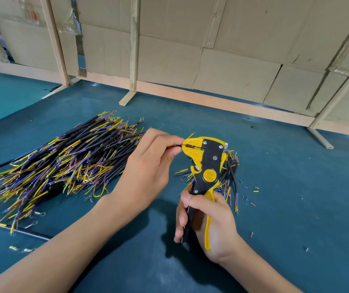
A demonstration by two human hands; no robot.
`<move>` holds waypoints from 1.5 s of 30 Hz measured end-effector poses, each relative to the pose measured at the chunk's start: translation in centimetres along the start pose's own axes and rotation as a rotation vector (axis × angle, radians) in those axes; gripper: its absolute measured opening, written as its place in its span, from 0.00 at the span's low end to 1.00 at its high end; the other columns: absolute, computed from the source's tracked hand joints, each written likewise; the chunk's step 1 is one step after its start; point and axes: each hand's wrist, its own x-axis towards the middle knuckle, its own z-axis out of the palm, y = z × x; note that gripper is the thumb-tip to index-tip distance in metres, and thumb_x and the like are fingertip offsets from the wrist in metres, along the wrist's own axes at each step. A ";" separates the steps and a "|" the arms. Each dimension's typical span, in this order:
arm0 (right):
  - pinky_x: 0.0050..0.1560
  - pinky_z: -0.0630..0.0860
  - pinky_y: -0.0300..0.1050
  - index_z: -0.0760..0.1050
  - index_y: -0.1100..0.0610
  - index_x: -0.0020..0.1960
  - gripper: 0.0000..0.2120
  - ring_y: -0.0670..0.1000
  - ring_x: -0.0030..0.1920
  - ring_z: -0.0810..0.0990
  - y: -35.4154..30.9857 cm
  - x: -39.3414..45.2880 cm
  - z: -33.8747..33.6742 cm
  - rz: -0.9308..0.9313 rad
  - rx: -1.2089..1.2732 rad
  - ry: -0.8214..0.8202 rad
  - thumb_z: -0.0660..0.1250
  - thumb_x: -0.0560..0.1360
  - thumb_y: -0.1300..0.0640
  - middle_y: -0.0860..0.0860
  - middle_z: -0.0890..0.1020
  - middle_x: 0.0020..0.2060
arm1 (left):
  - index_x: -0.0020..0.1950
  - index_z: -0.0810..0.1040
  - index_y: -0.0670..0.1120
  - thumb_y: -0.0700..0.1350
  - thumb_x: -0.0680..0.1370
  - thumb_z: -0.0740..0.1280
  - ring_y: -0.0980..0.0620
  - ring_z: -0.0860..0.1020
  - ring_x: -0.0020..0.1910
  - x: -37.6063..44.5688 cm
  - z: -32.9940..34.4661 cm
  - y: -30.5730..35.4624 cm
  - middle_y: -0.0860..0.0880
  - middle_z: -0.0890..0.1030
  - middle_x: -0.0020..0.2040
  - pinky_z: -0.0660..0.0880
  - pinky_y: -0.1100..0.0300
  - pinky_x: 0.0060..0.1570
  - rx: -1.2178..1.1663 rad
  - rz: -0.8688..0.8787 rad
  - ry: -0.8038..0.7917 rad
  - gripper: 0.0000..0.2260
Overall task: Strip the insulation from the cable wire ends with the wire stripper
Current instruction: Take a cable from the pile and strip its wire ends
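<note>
My right hand (206,220) grips the handles of a yellow and black wire stripper (208,163), held upright above the table with its jaws pointing left. My left hand (148,163) pinches a short black cable (174,146) and holds its end inside the stripper's jaws. A yellow wire tip pokes out above the jaws. Most of the held cable is hidden by my fingers.
A big pile of black cables with yellow, blue and brown wire ends (59,163) lies on the blue table (285,166) to the left. A smaller bunch (229,176) lies behind the stripper. Insulation bits (251,197) are scattered at right. Ring terminals (32,224) lie at left. Cardboard panels (211,49) stand behind.
</note>
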 end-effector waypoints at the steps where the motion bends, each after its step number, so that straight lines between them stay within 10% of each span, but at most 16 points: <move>1: 0.26 0.72 0.45 0.71 0.59 0.32 0.09 0.56 0.21 0.72 0.0 0.0 0.0 0.000 -0.003 0.007 0.67 0.69 0.59 0.58 0.70 0.24 | 0.57 0.81 0.37 0.35 0.80 0.67 0.51 0.76 0.47 0.0 0.0 0.0 0.44 0.79 0.50 0.72 0.65 0.52 -0.001 0.002 0.000 0.07; 12: 0.23 0.67 0.41 0.67 0.60 0.26 0.17 0.54 0.18 0.67 0.4 0.1 0.0 -0.007 -0.025 0.102 0.72 0.62 0.53 0.56 0.67 0.21 | 0.56 0.81 0.34 0.30 0.79 0.66 0.45 0.78 0.47 0.7 -0.4 -0.5 0.40 0.78 0.49 0.75 0.56 0.53 0.089 0.094 -0.109 0.07; 20: 0.23 0.68 0.42 0.71 0.56 0.29 0.13 0.54 0.19 0.69 1.0 0.2 0.0 -0.014 0.015 0.284 0.72 0.65 0.53 0.57 0.70 0.23 | 0.53 0.80 0.32 0.31 0.69 0.53 0.36 0.77 0.42 1.2 1.4 0.6 0.35 0.77 0.47 0.78 0.44 0.35 0.304 0.147 -0.212 0.19; 27: 0.24 0.70 0.45 0.73 0.57 0.31 0.12 0.56 0.21 0.72 1.2 0.1 -0.2 -0.082 0.103 0.403 0.71 0.67 0.52 0.58 0.71 0.25 | 0.49 0.78 0.42 0.33 0.72 0.59 0.41 0.73 0.47 2.1 2.0 -0.8 0.39 0.77 0.51 0.73 0.51 0.46 0.483 -0.103 -0.321 0.11; 32: 0.26 0.73 0.49 0.74 0.57 0.31 0.11 0.58 0.23 0.74 0.7 0.4 -0.5 -0.130 0.196 0.408 0.71 0.67 0.54 0.59 0.72 0.27 | 0.53 0.83 0.40 0.36 0.80 0.66 0.45 0.75 0.45 2.9 -1.8 -4.0 0.42 0.77 0.50 0.67 0.66 0.49 0.293 -0.425 0.007 0.07; 37: 0.28 0.74 0.51 0.75 0.59 0.35 0.09 0.59 0.26 0.74 0.8 0.3 0.0 -0.132 0.182 0.384 0.71 0.68 0.55 0.61 0.73 0.28 | 0.52 0.83 0.48 0.47 0.78 0.70 0.49 0.84 0.40 4.1 0.9 -2.2 0.52 0.83 0.40 0.79 0.53 0.51 -0.023 -0.654 -0.207 0.05; 41: 0.28 0.75 0.53 0.76 0.61 0.37 0.10 0.60 0.26 0.74 0.9 0.3 0.2 -0.133 0.196 0.398 0.71 0.68 0.55 0.62 0.74 0.28 | 0.71 0.72 0.49 0.55 0.78 0.70 0.48 0.76 0.64 6.3 3.6 -1.5 0.46 0.77 0.65 0.70 0.54 0.67 -0.090 -0.696 -0.412 0.24; 45: 0.28 0.76 0.53 0.77 0.60 0.34 0.09 0.61 0.26 0.75 0.7 0.3 0.3 -0.130 0.174 0.389 0.71 0.68 0.55 0.63 0.75 0.28 | 0.59 0.77 0.47 0.49 0.78 0.69 0.42 0.77 0.57 7.2 1.6 -4.5 0.44 0.76 0.58 0.72 0.53 0.62 0.323 -0.546 -0.673 0.12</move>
